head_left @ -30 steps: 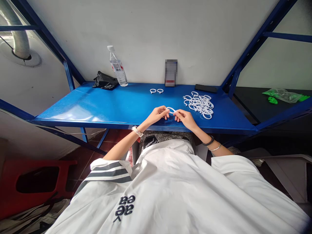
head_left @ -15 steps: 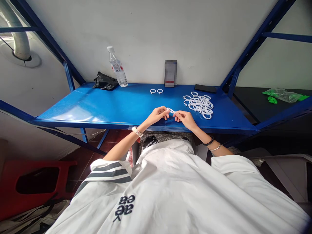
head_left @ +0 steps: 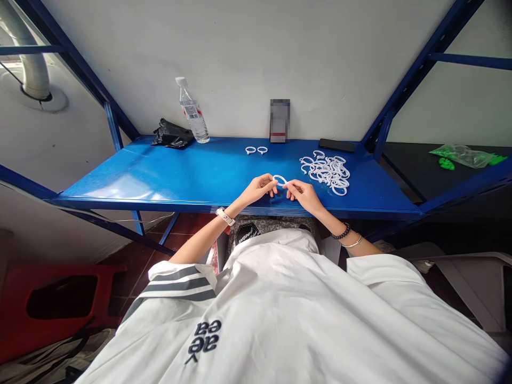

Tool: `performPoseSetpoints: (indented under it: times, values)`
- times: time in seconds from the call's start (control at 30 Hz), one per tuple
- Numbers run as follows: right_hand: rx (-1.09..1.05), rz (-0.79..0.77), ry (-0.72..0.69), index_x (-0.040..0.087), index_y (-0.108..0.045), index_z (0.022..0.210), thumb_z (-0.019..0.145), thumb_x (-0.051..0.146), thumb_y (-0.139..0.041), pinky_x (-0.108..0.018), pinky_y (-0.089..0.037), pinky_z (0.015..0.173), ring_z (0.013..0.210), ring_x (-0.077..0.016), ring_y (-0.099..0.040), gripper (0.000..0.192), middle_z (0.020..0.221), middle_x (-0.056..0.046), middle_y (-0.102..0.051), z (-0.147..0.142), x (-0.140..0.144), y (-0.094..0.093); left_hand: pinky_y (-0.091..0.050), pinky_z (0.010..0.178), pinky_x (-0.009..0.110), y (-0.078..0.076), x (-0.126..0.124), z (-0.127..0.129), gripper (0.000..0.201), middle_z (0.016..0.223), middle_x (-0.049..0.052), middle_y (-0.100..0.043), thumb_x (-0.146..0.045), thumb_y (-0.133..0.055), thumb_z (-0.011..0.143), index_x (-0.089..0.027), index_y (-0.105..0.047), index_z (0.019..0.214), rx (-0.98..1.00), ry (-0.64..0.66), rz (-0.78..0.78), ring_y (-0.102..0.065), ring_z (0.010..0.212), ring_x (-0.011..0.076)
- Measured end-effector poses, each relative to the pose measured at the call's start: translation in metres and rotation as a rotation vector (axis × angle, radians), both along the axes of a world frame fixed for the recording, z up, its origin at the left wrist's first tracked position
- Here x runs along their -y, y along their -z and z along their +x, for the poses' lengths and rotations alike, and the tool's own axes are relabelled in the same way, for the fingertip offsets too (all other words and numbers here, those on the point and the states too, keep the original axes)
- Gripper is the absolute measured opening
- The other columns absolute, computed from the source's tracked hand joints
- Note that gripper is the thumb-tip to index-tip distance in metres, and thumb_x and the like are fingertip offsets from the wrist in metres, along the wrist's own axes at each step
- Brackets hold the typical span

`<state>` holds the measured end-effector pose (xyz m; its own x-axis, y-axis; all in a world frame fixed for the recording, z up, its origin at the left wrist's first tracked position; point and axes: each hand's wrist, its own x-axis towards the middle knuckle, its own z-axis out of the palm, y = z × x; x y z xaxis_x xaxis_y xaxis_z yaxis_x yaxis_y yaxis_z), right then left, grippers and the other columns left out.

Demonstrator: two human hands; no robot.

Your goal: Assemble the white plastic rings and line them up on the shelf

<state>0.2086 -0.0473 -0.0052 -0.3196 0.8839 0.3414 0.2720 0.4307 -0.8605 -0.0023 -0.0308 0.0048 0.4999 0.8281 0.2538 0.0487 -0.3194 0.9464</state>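
Observation:
A white plastic ring (head_left: 279, 178), like a curtain ring, is held just above the front of the blue table (head_left: 192, 178). My left hand (head_left: 260, 188) pinches its left side, and my right hand (head_left: 301, 192) grips its right side between thumb and fingers. The fingertips cover parts of the ring, so I cannot tell whether it is closed there. To the right of my right hand lies a loose pile of similar white rings (head_left: 328, 172). Two more rings, a left one (head_left: 250, 150) and a right one (head_left: 262, 150), lie side by side farther back.
Along the wall stand a clear water bottle (head_left: 194, 114) and a dark upright box (head_left: 280, 121). A black plastic bag (head_left: 173, 134) lies beside the bottle. A black phone-like slab (head_left: 336, 145) lies behind the pile. Blue frame posts rise at both table ends.
The held ring has turned between my fingers, from nearly edge-on to showing its round opening. Both hands stay in almost the same place.

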Motion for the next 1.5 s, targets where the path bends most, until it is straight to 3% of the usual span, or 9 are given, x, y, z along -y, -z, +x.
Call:
performPoseSetpoints:
  times: [0.33, 1.5]
  values:
    - [-0.036, -0.035, -0.01, 0.02, -0.067, 0.087, 0.085, 0.063, -0.06, -0.027, -0.047, 0.058, 0.054, -0.0121, -0.055, 0.044, 0.063, 0.0, -0.062, -0.0015, -0.0007, 0.0006, -0.05, 0.065, 0.026, 0.0007, -0.0008, -0.0011, 0.05, 0.08, 0.005, -0.068, -0.064, -0.056, 0.088, -0.014, -0.056, 0.088, -0.015, -0.008, 0.032, -0.062, 0.064, 0.0112]
    - [0.066, 0.032, -0.01, 0.021, -0.067, 0.089, 0.093, 0.061, -0.05, -0.027, -0.048, 0.06, 0.057, -0.0138, -0.058, 0.043, 0.067, -0.001, -0.064, 0.0006, -0.0003, 0.0018, -0.051, 0.065, 0.025, 0.0016, -0.0015, -0.0004, 0.05, 0.078, 0.006, -0.068, -0.064, -0.061, 0.085, -0.014, -0.056, 0.083, 0.016, -0.004, 0.016, -0.061, 0.064, 0.0112]
